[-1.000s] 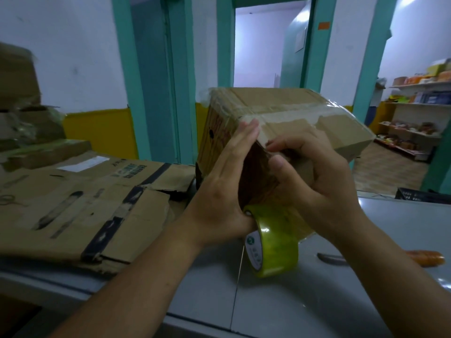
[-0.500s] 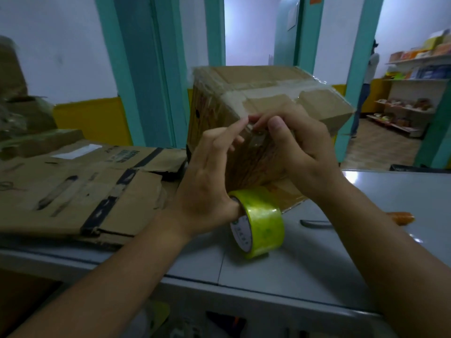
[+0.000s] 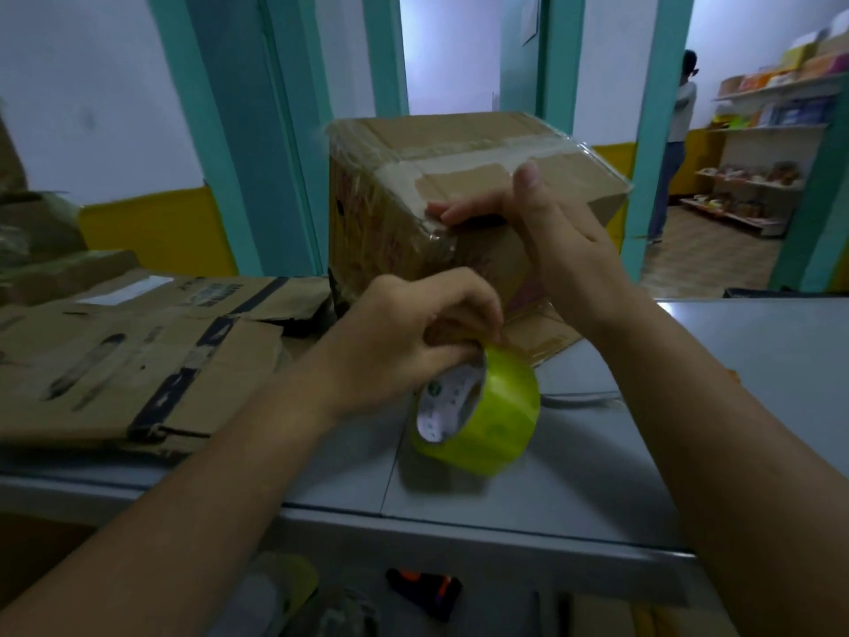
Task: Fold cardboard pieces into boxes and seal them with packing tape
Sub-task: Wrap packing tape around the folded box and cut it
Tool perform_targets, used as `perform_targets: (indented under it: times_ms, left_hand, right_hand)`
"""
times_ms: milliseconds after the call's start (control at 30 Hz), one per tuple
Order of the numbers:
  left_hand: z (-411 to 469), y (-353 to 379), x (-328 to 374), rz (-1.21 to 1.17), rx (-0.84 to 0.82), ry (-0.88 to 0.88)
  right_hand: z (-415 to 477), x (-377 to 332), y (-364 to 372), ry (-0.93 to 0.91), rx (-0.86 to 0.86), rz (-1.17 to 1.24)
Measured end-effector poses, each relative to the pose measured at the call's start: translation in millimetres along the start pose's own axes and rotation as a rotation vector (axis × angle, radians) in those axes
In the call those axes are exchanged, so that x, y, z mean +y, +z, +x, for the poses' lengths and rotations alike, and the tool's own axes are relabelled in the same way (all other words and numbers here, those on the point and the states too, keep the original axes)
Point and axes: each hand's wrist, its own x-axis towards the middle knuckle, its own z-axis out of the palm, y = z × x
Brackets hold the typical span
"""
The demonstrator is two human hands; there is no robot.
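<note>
Sealing step, to judge by the scene. Holding the box [image 3: 459,186] tilted on the counter [image 3: 735,342], already folded and banded with clear tape along the top seam and over the near corner. Gripping its near top edge with the right hand [image 3: 551,236], fingers hooked over the edge, thumb sticking up. Clutching the tape roll [image 3: 491,416] with the left hand [image 3: 404,342], fingers curled at the roll's upper rim, just below the box's near face. Touching the counter with the roll or hanging just above it: cannot tell. No plain sight of a strip stretched between roll and box.

Next, most likely: draw out a fresh length, keep it taut, lay it flat across a seam left open, rub out wrinkles, sever cleanly. Meanwhile, steady the box with the right hand against tipping.

Writing, little of it legible. On the roll's white core, a round green logo and small green marks, too fine to read. On the box's left face, reddish print blurred past reading. On the flattened cardboard [image 3: 138,360] at the counter's left, dark bars, a block of small text and a white label, none readable.
</note>
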Motion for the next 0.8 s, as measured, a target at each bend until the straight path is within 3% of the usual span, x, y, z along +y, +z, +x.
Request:
perform_targets:
  times_ms: [200, 333, 400, 467, 567, 633, 667, 700, 800]
  left_hand:
    - [31, 22, 0, 0.187, -0.461, -0.004]
    - [27, 32, -8, 0.227, -0.516, -0.104]
    - [17, 20, -4, 0.212, -0.435, -0.081]
    - [3, -2, 2, 0.168, -0.215, -0.029]
    - [-2, -50, -2, 0.086, 0.382, -0.047]
    - [12, -85, -33, 0.074, 0.758, -0.158]
    - [23, -101, -53, 0.079, 0.857, -0.254]
    - [33, -116, -70, 0.067, 0.861, -0.359]
    - [57, -139, -111, -0.080, 0.588, -0.536]
  right_hand:
    - [-2, 0, -1, 0.022, -0.009, -0.013]
    - [-3, -1, -1, -0.009, -0.012, -0.049]
    - [-5, 0, -1, -0.020, -0.020, -0.064]
    - [-8, 2, -1, -0.029, -0.025, -0.062]
    - [-9, 2, 4, -0.041, 0.015, -0.084]
    - [-9, 1, 8, -0.049, 0.063, -0.088]
    - [-9, 0, 11, -0.053, 0.077, -0.094]
    - [-9, 0, 13, -0.058, 0.084, -0.103]
    - [-10, 1, 15, -0.080, 0.105, -0.115]
